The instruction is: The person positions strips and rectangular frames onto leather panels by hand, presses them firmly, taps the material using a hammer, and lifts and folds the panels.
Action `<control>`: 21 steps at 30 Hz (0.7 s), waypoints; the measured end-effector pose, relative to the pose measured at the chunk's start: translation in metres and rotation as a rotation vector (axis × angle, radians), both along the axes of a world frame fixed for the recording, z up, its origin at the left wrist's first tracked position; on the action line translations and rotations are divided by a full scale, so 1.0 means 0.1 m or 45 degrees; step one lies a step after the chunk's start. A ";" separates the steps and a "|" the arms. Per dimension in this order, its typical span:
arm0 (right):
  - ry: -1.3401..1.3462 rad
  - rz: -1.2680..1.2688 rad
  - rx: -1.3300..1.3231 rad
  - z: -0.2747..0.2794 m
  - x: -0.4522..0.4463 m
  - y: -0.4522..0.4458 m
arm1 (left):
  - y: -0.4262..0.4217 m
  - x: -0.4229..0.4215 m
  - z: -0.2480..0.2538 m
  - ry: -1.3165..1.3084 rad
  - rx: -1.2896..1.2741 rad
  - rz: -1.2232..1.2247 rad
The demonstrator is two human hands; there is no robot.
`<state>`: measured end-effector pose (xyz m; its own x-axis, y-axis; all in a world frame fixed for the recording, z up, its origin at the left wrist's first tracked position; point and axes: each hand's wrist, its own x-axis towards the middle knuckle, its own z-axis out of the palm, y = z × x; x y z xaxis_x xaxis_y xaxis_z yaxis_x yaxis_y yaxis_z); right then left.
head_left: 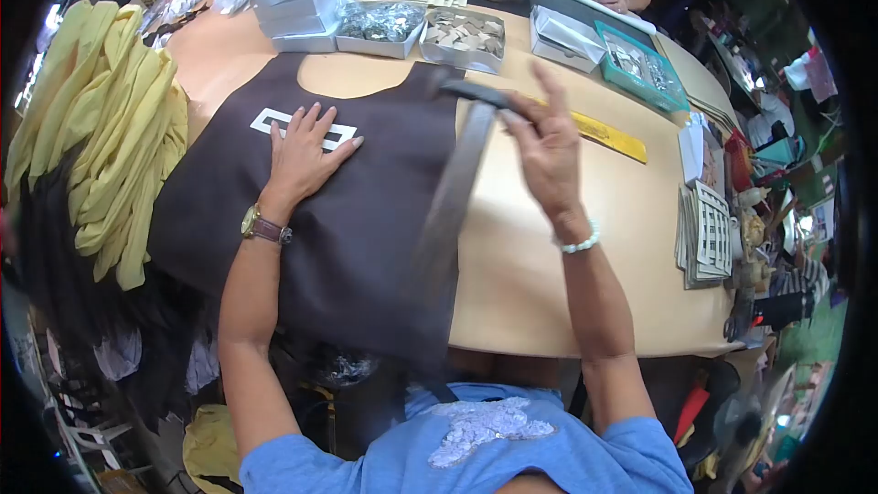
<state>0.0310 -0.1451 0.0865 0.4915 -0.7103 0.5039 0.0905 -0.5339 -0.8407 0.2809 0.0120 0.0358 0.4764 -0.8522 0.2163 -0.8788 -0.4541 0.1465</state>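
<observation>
A dark brown cloth piece [366, 210] with a curved cut-out at its far edge lies flat on the table. My left hand [309, 151] rests on it, fingers stretched out, pressing on a white rectangular frame [344, 132] with a slot in the middle. My right hand [549, 142] is raised at the cloth's right edge. Its thumb and finger pinch the end of a dark strap [466, 160], while other fingers point up. The strap hangs down over the cloth's right side, smeared by motion, so its lower end is unclear.
Yellow cloth strips [101, 146] hang at the left. White boxes [300, 0], a tray of small metal parts [382, 26] and a box of small tan pieces [464, 37] stand behind. A yellow ruler [608, 137] and a green tray [645, 64] lie right. Two people work opposite.
</observation>
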 end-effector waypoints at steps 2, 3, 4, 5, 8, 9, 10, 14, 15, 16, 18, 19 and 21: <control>0.019 0.157 -0.010 0.06 0.18 0.30 | 0.00 0.01 0.00 -0.004 -0.006 -0.008; 0.015 0.206 0.024 0.07 0.26 0.41 | 0.00 0.01 -0.01 -0.005 -0.008 -0.013; 0.034 0.226 -0.014 0.04 0.33 0.49 | 0.00 -0.01 0.01 -0.014 0.006 -0.014; 0.054 0.246 -0.052 0.00 0.39 0.53 | 0.01 -0.02 0.03 -0.022 0.019 -0.013; 0.140 0.199 0.016 -0.22 0.49 0.53 | 0.02 0.05 -0.02 0.026 0.003 -0.020; 0.173 0.162 0.002 -0.31 0.51 0.49 | 0.02 0.07 -0.05 0.057 -0.010 -0.024; 0.206 0.126 -0.013 -0.40 0.52 0.45 | 0.02 0.07 -0.05 0.069 -0.003 -0.023; 0.431 -0.179 -0.597 -0.60 0.42 0.44 | 0.02 0.06 -0.04 0.060 0.023 -0.011; 0.472 -0.117 -0.604 -0.59 0.34 0.52 | 0.01 0.07 -0.05 0.043 0.028 -0.008; 0.514 -0.062 -0.608 -0.55 0.23 0.67 | 0.01 0.07 -0.06 0.036 0.024 -0.013; 0.583 0.149 -0.657 -0.56 -0.05 0.99 | 0.01 0.10 -0.06 0.025 0.039 -0.008; 0.612 0.307 -0.694 -0.59 -0.21 1.18 | 0.01 0.11 -0.07 0.022 0.049 -0.022; 0.645 0.472 -0.741 -0.78 -0.56 1.56 | 0.00 0.25 -0.12 -0.025 0.031 -0.128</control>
